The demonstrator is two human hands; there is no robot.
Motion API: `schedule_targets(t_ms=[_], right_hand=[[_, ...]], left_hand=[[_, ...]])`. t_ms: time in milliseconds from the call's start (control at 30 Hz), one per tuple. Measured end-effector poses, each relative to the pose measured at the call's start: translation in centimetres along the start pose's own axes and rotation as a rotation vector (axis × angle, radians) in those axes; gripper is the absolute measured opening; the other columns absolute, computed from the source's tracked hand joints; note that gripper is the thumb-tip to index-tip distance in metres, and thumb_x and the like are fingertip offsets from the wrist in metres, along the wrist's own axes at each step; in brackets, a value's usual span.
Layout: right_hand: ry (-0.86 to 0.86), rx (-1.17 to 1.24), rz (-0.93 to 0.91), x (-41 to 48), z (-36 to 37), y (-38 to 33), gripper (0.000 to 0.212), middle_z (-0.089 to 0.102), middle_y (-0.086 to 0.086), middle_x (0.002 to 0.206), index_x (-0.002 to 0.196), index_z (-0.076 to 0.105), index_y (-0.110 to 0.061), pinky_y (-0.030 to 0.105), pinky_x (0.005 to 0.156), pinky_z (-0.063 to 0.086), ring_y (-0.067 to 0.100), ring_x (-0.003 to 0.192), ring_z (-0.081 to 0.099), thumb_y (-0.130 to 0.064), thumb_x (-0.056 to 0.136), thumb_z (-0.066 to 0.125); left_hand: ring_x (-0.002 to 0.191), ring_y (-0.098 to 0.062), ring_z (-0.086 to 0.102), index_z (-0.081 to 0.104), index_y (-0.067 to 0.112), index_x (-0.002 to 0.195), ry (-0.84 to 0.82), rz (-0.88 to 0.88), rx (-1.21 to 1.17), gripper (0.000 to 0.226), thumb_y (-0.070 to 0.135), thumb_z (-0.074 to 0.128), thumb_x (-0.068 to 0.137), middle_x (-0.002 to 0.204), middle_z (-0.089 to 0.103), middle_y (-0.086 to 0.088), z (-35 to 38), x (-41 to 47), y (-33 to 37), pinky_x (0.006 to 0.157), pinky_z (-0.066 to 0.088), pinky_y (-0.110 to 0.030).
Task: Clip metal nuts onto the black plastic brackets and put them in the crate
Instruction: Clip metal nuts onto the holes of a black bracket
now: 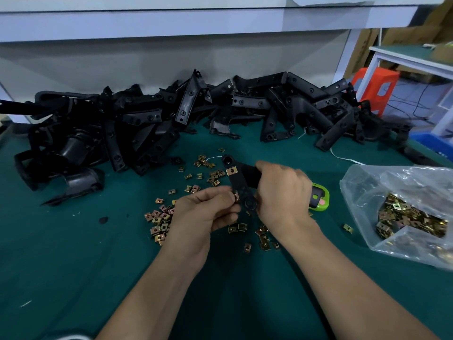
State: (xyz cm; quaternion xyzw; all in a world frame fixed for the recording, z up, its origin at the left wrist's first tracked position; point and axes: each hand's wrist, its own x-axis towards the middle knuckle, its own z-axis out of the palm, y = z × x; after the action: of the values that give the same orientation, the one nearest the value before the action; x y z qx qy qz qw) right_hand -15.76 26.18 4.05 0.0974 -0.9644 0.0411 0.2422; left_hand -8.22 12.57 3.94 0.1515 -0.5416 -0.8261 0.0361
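My right hand (282, 190) grips a black plastic bracket (241, 185) above the green table, its long arm pointing up and left. One brass clip nut (231, 171) sits clipped on the bracket's upper part. My left hand (208, 209) pinches a second metal nut (236, 196) against the bracket's left edge, lower down. Several loose nuts (159, 220) lie scattered on the mat around and under both hands. No crate is in view.
A long heap of black brackets (171, 114) runs along the table's back edge. A clear plastic bag of nuts (404, 217) lies at the right. A green and black gadget (320, 200) sits behind my right hand. A blue bin (434, 143) and orange stool (375, 87) stand far right.
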Motion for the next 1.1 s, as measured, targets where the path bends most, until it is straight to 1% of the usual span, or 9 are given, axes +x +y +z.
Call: schedule_targets(t_ms=[167, 267, 400, 533, 667, 800, 933, 1000, 1100], right_hand=[[0.097, 0.014, 0.01, 0.1, 0.3, -0.6, 0.031, 0.039, -0.005, 0.056, 0.064, 0.043, -0.021, 0.032, 0.06, 0.024, 0.024, 0.053, 0.032, 0.002, 0.06, 0.064], [0.08, -0.008, 0.009, 0.3, 0.6, -0.7, 0.03, 0.048, -0.003, 0.057, 0.066, 0.044, -0.021, 0.032, 0.061, 0.024, 0.024, 0.054, 0.033, -0.001, 0.059, 0.065], [0.039, -0.05, -0.012, 0.2, 1.0, -0.9, 0.027, 0.057, -0.003, 0.064, 0.071, 0.043, -0.024, 0.033, 0.063, 0.024, 0.024, 0.058, 0.036, -0.01, 0.068, 0.067], [0.013, -0.014, 0.007, 0.2, 1.5, -0.5, 0.019, 0.063, -0.001, 0.072, 0.073, 0.044, -0.025, 0.033, 0.066, 0.025, 0.024, 0.063, 0.038, -0.018, 0.081, 0.059], [0.037, 0.018, 0.012, 0.0, 1.4, -0.2, 0.022, 0.061, 0.002, 0.065, 0.067, 0.046, -0.022, 0.033, 0.065, 0.026, 0.025, 0.059, 0.039, -0.009, 0.076, 0.061], [0.073, -0.002, -0.028, -0.1, 1.0, -0.9, 0.025, 0.057, 0.001, 0.058, 0.063, 0.046, -0.022, 0.031, 0.061, 0.026, 0.027, 0.054, 0.047, -0.006, 0.062, 0.065], [-0.018, -0.066, -0.07, -0.3, 1.3, -1.4, 0.023, 0.059, -0.004, 0.07, 0.073, 0.045, -0.026, 0.033, 0.065, 0.024, 0.023, 0.064, 0.047, -0.015, 0.069, 0.065], [-0.034, -0.076, -0.067, -0.3, 1.3, -1.3, 0.024, 0.059, -0.005, 0.072, 0.075, 0.045, -0.026, 0.034, 0.066, 0.024, 0.022, 0.065, 0.046, -0.015, 0.071, 0.065], [-0.067, -0.068, -0.081, -0.5, 1.3, -1.1, 0.024, 0.061, -0.004, 0.076, 0.077, 0.043, -0.026, 0.034, 0.068, 0.025, 0.024, 0.072, 0.056, -0.019, 0.072, 0.065]], left_hand=[[0.059, -0.015, 0.068, 0.079, 0.011, 0.07, 0.113, 0.07, -0.03, 0.021, -0.003, 0.073, 0.085, 0.071, 0.073, -0.01, 0.6, -0.4, 0.1, 0.058, 0.058, -0.022], [0.061, -0.015, 0.07, 0.075, 0.006, 0.079, 0.197, 0.082, -0.095, 0.011, -0.003, 0.074, 0.085, 0.073, 0.074, -0.009, 1.0, -0.9, -0.1, 0.06, 0.059, -0.022], [0.062, -0.014, 0.071, 0.075, 0.006, 0.08, 0.295, 0.087, -0.16, 0.011, -0.003, 0.075, 0.084, 0.072, 0.075, -0.006, 1.8, -1.4, -0.6, 0.062, 0.06, -0.021], [0.064, -0.015, 0.073, 0.075, 0.006, 0.088, 0.274, 0.102, -0.027, 0.007, 0.001, 0.078, 0.084, 0.074, 0.077, -0.007, 2.0, -1.6, -1.4, 0.061, 0.057, -0.019], [0.065, -0.016, 0.073, 0.073, 0.003, 0.098, 0.146, -0.003, 0.122, 0.014, 0.003, 0.078, 0.085, 0.074, 0.076, -0.009, 0.8, -1.0, -0.6, 0.06, 0.058, -0.02], [0.061, -0.017, 0.073, 0.07, 0.004, 0.101, 0.164, -0.076, -0.012, 0.018, -0.004, 0.074, 0.085, 0.075, 0.077, -0.01, 0.3, -0.6, 0.4, 0.057, 0.059, -0.023], [0.056, -0.015, 0.071, 0.066, 0.006, 0.093, 0.274, -0.033, -0.182, 0.016, -0.007, 0.071, 0.085, 0.068, 0.075, -0.006, 0.8, -0.8, 0.1, 0.056, 0.06, -0.025], [0.059, -0.015, 0.072, 0.067, 0.005, 0.095, 0.27, 0.011, -0.14, 0.016, -0.006, 0.073, 0.085, 0.071, 0.076, -0.007, 0.9, -1.0, -0.3, 0.058, 0.061, -0.024], [0.063, -0.017, 0.072, 0.071, 0.005, 0.1, 0.214, 0.013, -0.047, 0.018, -0.002, 0.075, 0.085, 0.079, 0.078, -0.011, 1.1, -1.1, -0.6, 0.061, 0.061, -0.025]])
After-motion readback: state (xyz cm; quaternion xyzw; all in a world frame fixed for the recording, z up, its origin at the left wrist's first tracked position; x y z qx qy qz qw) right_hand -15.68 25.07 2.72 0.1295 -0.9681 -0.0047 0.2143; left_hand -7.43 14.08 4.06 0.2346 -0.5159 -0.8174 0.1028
